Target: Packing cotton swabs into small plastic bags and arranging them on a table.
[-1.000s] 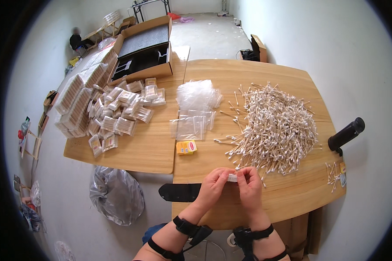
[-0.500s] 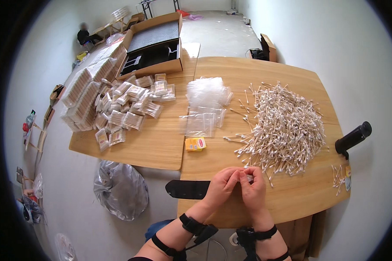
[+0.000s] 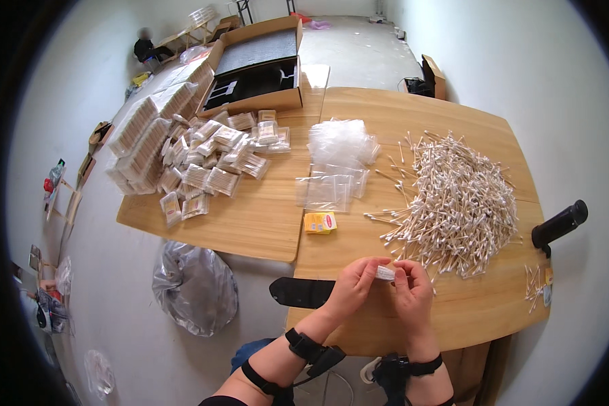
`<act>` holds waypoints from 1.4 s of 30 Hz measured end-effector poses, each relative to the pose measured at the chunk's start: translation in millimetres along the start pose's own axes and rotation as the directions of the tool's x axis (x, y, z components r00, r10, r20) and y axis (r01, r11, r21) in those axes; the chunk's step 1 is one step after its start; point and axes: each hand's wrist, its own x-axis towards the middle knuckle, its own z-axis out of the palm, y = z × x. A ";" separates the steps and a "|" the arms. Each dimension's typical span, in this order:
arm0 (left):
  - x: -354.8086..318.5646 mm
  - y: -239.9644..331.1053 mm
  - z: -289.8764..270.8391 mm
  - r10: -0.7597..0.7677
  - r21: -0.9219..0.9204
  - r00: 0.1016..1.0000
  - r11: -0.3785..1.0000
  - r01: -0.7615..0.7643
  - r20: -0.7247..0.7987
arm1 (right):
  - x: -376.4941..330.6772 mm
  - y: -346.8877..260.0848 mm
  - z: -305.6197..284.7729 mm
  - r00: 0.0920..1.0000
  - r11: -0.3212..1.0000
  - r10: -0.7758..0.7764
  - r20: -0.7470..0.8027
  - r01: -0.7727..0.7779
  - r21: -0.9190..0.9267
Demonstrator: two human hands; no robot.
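My left hand and my right hand meet over the near edge of the wooden table. Between their fingertips they pinch a small clear bag of cotton swabs. Just beyond my right hand lies a big loose heap of wooden cotton swabs. A stack of empty clear bags lies to the left of the heap, with a small yellow box in front of it.
Filled swab packets cover the left table, with stacked rows beside them. An open cardboard box stands at the back. A black handle sits at the right edge, a black chair arm at the near edge, a plastic sack on the floor.
The hands stay together at the near edge, working the small bag between the fingertips. The view has shifted slightly; nothing on the table has moved.
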 end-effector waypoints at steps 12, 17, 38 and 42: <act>3.5 37.3 -8.2 0.247 0.093 0.960 0.961 -0.260 0.134 | 6.6 -62.0 -21.8 0.957 0.959 -0.205 0.205 0.239 -0.155; 8.5 45.7 -18.3 0.332 0.320 0.926 0.870 -0.374 0.180 | 8.7 -63.5 -32.1 0.943 0.901 -0.212 0.255 0.290 -0.323; 25.4 18.5 -132.4 -0.040 -0.193 0.731 0.973 -0.126 -0.681 | 12.9 -33.6 -40.1 0.967 0.990 0.083 0.241 -0.053 -0.129; 29.5 14.4 -126.0 -0.043 -0.162 0.776 0.984 -0.076 -0.629 | 13.2 -35.5 -38.8 0.967 0.987 0.108 0.233 -0.077 -0.138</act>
